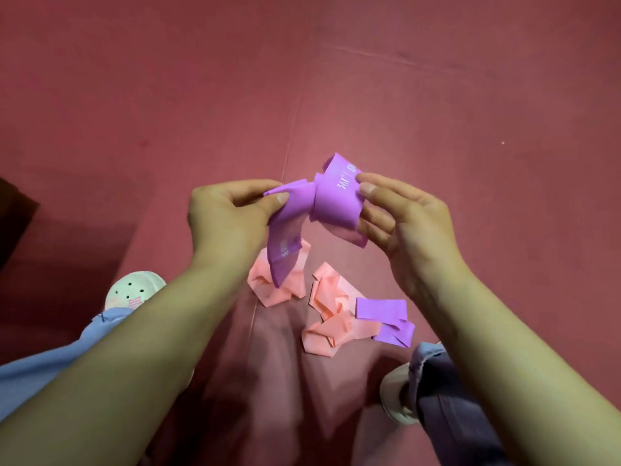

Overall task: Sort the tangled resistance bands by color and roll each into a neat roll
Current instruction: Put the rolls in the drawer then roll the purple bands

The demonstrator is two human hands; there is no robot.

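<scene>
Two shoes sit nearest me: my left shoe (134, 290), pale with round holes, and my right shoe (396, 395). Between them on the red floor (470, 95) lie a crumpled pink band (279, 284), a second pink band (332, 321) and, touching it, a folded purple band (386, 317). Above these I hold up the knotted purple band (322, 203); its white print reads "361°", and a fainter mark on the hanging tail is unreadable. My left hand (228, 213) pinches one end between thumb and forefinger. My right hand (403, 216) pinches the printed end, its other fingers loosely spread.
</scene>
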